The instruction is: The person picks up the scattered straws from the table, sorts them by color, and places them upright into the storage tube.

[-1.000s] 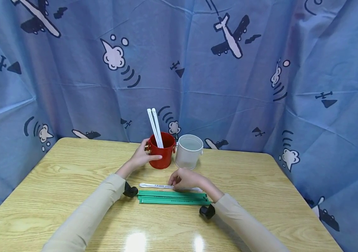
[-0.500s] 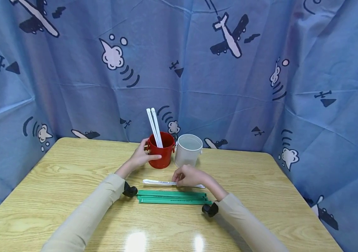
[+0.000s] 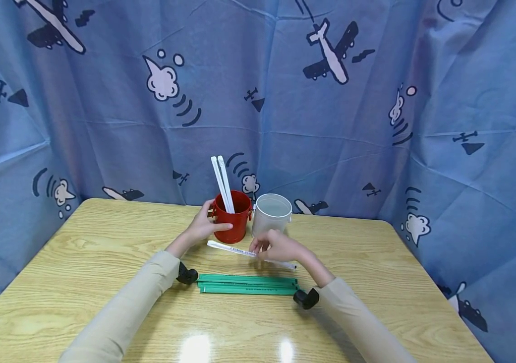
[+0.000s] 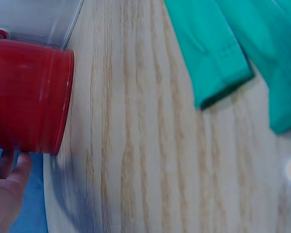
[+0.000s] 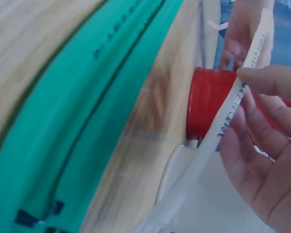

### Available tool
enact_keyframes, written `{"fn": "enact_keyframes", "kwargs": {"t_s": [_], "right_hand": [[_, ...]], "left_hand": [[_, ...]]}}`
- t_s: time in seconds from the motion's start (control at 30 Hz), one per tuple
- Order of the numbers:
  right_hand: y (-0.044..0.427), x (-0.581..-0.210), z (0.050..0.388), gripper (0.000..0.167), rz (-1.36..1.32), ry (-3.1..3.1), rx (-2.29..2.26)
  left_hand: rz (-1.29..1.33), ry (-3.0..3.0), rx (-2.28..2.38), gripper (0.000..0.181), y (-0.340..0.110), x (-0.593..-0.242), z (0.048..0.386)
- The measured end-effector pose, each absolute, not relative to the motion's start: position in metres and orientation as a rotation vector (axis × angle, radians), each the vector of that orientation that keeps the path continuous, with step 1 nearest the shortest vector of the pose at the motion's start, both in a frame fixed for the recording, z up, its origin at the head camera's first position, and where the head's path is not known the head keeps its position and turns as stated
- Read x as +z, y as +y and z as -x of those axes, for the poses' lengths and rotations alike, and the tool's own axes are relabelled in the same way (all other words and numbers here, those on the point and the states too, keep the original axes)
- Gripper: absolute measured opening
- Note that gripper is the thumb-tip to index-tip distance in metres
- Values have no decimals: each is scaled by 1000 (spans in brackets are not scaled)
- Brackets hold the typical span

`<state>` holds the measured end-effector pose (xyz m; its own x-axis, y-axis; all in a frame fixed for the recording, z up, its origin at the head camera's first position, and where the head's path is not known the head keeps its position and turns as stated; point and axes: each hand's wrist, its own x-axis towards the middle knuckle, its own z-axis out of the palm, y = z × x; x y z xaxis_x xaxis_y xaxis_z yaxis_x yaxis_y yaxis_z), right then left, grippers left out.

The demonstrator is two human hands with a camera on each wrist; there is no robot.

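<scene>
My left hand [image 3: 200, 226] holds the side of a small red bucket [image 3: 235, 229], thumb across its front and fingers behind its left side. Two white paper-wrapped straws [image 3: 222, 182] stand in it, leaning left. In my right hand [image 3: 278, 245] is another white paper-wrapped straw [image 3: 226, 247], pinched near its middle and tilted, left end higher in the head view. Printing shows along this straw [image 5: 232, 104] in the right wrist view, with the thumb on one side and fingers on the other. Only fingertips of the left hand [image 4: 9, 189] show below the bucket in the left wrist view.
A whitish bucket [image 3: 270, 222] stands close against the red one's right side. Several green wrapped strips [image 3: 244, 289] lie side by side in front of the hands. The wooden table [image 3: 103, 252] ends at a blue airplane-print curtain [image 3: 221, 101].
My right hand has drawn the white wrapped straw back, away from the green strips, lifting and tilting its left end upward. The left hand stays on the red bucket.
</scene>
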<state>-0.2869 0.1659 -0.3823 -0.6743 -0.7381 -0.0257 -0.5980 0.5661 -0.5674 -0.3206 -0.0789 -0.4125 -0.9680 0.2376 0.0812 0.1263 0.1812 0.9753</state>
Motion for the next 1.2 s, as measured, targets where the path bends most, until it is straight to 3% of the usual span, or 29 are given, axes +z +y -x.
{"fn": "enact_keyframes", "kwargs": {"t_s": [0.13,1.2], "right_hand": [[164,-377,288,15,1099,2575,-867],[135,-349,290,18,877,2787,-1411]], "left_hand": [[-392,2372,1932,84,-79,-425,329],[-368,2379,1917,83,-80,-429,333]]}}
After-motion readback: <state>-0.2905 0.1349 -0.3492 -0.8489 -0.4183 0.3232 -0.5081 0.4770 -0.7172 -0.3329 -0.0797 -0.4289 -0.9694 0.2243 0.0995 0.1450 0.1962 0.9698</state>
